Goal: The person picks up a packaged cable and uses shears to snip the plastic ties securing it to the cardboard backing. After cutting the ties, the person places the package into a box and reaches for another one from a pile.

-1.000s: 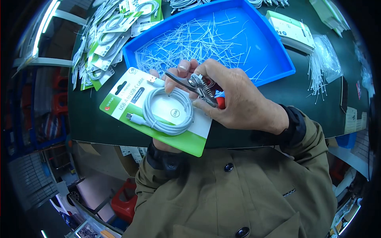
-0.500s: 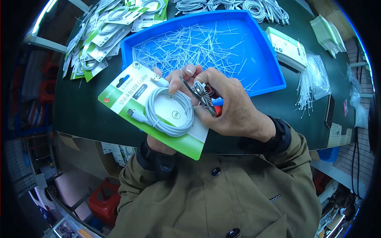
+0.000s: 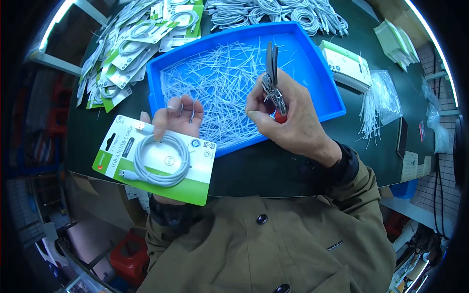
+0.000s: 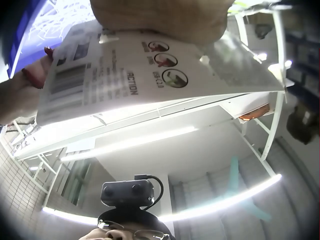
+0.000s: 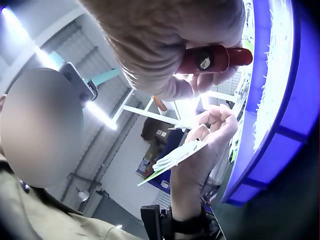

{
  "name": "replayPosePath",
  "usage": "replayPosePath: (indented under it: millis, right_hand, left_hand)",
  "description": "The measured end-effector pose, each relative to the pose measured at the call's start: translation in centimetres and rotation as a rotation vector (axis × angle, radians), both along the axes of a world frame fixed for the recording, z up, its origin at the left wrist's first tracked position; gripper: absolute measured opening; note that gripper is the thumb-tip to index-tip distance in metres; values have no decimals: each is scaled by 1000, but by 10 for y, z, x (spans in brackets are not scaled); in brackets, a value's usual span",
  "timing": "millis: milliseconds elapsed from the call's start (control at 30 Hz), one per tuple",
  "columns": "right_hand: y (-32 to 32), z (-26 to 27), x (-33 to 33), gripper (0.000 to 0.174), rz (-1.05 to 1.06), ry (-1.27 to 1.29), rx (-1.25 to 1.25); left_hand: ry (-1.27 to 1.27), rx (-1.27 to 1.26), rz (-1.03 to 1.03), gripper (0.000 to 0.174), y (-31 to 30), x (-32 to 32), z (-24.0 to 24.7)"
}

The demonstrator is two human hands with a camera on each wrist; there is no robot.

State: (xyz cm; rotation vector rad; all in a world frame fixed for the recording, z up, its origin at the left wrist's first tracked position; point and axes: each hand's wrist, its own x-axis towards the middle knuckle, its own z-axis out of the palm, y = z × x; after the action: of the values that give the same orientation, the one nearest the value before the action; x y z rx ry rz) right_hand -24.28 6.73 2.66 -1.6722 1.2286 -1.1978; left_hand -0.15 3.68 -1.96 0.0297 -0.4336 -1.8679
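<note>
In the head view, my left hand (image 3: 181,121) holds a green and white cable card (image 3: 198,171) from behind. One fingertip presses the coil's upper edge while other fingers curl free. A light grey USB-A to USB-C cable (image 3: 163,180) lies coiled on the card's front. The card's printed back shows in the left wrist view, below the palm (image 4: 160,17). My right hand (image 3: 298,110) grips spring-loaded pliers (image 3: 274,95), their dark nose pointing up over the blue tray. The red handle (image 5: 205,60) shows in the right wrist view. Both hands are apart.
Behind the hands, a blue tray (image 3: 312,63) holds many white ties. Carded cables (image 3: 132,53) pile up at the left, coiled cables (image 3: 273,12) at the back. Card stacks (image 3: 344,66) and a clear bag with ties (image 3: 386,100) lie right of the tray.
The hands, close together before, have moved apart. My left hand has brought the card left and down; my right hand has lifted the pliers up and right, their nose turned upward.
</note>
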Motion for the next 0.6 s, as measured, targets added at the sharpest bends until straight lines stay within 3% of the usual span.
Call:
replayPosePath:
  millis: [67,267,600]
  right_hand:
    - [1,-7,7,27,41,-6,-19]
    - [14,-8,19,43,230,99,-38]
    - [10,-15,17,41,282,32,-148]
  left_hand:
    - [-31,86,58,60,8,-3,3]
    - [96,256,-140,58,30,-29,13]
    - [325,91,-278,56,33,-41,9]
